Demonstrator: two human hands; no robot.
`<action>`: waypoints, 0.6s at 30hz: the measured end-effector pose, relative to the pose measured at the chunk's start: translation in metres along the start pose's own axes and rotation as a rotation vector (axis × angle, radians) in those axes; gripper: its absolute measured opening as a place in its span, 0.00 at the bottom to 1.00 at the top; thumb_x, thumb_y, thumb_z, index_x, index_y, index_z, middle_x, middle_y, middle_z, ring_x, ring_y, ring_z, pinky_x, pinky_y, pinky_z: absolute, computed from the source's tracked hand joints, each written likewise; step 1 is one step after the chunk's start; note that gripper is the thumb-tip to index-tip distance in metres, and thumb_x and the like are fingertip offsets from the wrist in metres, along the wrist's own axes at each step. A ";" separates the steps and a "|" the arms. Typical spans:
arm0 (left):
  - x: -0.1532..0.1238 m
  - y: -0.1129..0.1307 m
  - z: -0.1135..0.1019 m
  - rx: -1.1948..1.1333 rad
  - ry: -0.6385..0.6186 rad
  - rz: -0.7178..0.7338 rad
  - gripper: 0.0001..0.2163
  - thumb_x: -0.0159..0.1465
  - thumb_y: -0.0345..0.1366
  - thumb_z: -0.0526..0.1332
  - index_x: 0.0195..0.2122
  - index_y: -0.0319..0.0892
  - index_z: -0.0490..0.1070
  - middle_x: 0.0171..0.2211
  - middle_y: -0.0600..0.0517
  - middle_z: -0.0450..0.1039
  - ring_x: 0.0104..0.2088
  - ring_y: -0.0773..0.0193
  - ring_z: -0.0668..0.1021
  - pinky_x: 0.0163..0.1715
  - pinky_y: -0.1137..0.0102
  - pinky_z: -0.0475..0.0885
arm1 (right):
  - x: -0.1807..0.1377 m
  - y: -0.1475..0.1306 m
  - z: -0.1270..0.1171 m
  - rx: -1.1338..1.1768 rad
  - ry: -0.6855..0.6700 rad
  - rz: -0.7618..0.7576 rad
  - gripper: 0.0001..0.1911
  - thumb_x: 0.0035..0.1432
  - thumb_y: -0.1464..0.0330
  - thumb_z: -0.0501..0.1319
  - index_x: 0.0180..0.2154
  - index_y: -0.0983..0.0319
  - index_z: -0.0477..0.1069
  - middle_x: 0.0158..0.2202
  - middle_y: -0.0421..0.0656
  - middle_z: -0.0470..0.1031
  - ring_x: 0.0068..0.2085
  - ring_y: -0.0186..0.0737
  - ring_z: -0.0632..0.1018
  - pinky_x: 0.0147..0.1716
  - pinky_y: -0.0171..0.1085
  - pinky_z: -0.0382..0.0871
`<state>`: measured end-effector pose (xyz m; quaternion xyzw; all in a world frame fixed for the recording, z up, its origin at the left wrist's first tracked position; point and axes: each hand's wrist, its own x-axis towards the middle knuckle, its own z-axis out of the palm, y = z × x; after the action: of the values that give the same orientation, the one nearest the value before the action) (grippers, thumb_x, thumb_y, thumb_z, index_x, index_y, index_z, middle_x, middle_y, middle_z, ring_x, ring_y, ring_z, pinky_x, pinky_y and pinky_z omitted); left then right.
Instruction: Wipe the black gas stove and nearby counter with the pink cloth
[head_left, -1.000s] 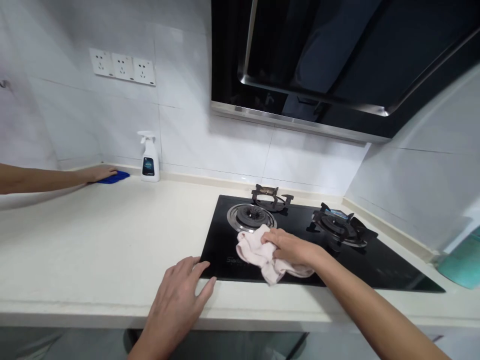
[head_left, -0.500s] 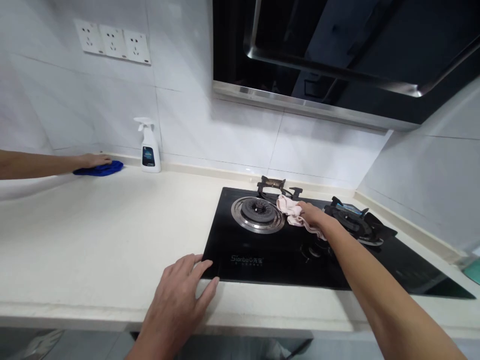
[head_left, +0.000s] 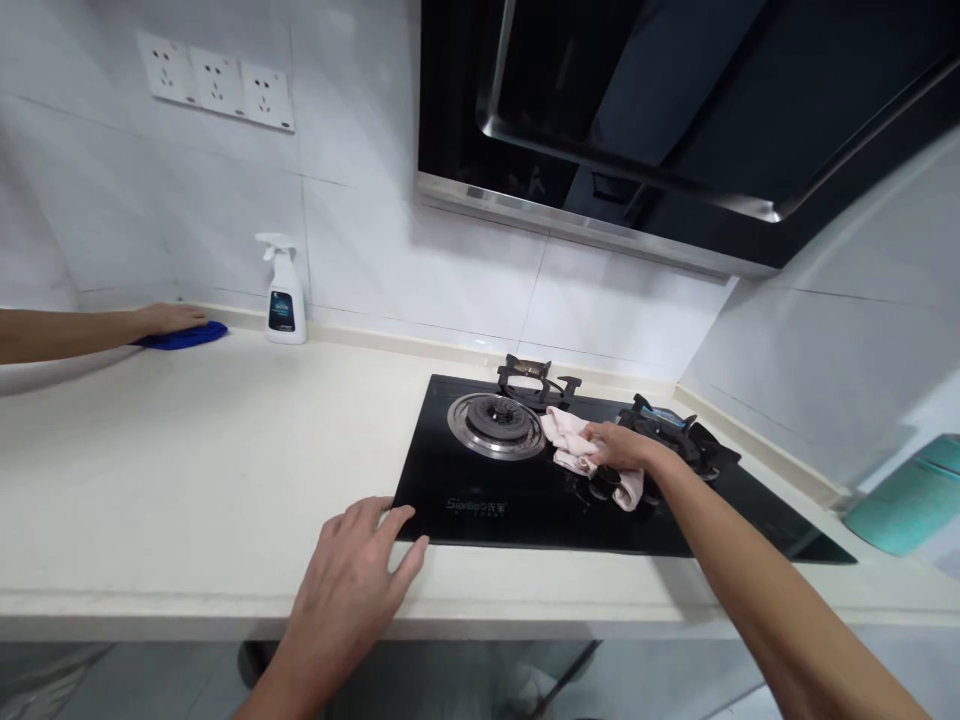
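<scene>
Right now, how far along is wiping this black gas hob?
Looks done: the hob's glass around the left burner looks clean. In hand: the right hand presses a pale pink cloth on the glass beside the knobs. Probably left: the right burner's grate, which looks unwiped.

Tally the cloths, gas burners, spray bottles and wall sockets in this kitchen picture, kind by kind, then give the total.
Crumpled pale pink cloth: 1
Bright blue cloth: 1
Black-grated gas burners: 2
White plastic spray bottle: 1
White wall sockets: 3
Total: 8
</scene>
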<state>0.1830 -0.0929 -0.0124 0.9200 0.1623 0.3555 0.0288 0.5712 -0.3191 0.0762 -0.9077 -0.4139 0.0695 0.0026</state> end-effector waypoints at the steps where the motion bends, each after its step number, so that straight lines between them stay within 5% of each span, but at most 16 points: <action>1: 0.000 0.000 0.000 0.003 -0.002 -0.002 0.15 0.71 0.43 0.56 0.50 0.43 0.77 0.50 0.42 0.77 0.52 0.48 0.78 0.51 0.53 0.71 | 0.004 -0.009 -0.001 0.007 -0.011 -0.017 0.22 0.54 0.65 0.67 0.52 0.59 0.71 0.50 0.46 0.75 0.47 0.44 0.76 0.43 0.36 0.67; 7: -0.001 -0.003 -0.001 -0.011 -0.028 -0.019 0.15 0.71 0.43 0.57 0.51 0.43 0.77 0.51 0.43 0.77 0.53 0.48 0.77 0.52 0.53 0.71 | 0.007 -0.066 -0.006 0.023 -0.102 -0.253 0.18 0.45 0.72 0.67 0.41 0.58 0.70 0.45 0.41 0.72 0.45 0.42 0.72 0.40 0.34 0.63; 14: -0.003 -0.006 0.001 -0.013 -0.025 -0.006 0.15 0.71 0.44 0.57 0.52 0.44 0.77 0.52 0.44 0.77 0.53 0.49 0.77 0.52 0.55 0.70 | -0.046 -0.097 0.006 0.080 -0.213 -0.643 0.19 0.42 0.75 0.64 0.40 0.56 0.71 0.47 0.39 0.69 0.50 0.44 0.69 0.51 0.40 0.63; 18: -0.002 -0.007 0.000 -0.021 -0.032 -0.005 0.16 0.71 0.45 0.56 0.52 0.45 0.76 0.52 0.44 0.77 0.53 0.49 0.77 0.53 0.55 0.70 | -0.045 -0.084 -0.001 0.080 -0.262 -0.515 0.25 0.44 0.73 0.66 0.46 0.52 0.73 0.52 0.38 0.70 0.56 0.48 0.70 0.64 0.55 0.53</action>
<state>0.1796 -0.0868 -0.0147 0.9248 0.1606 0.3424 0.0420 0.4788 -0.2973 0.0879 -0.7552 -0.6244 0.1994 0.0023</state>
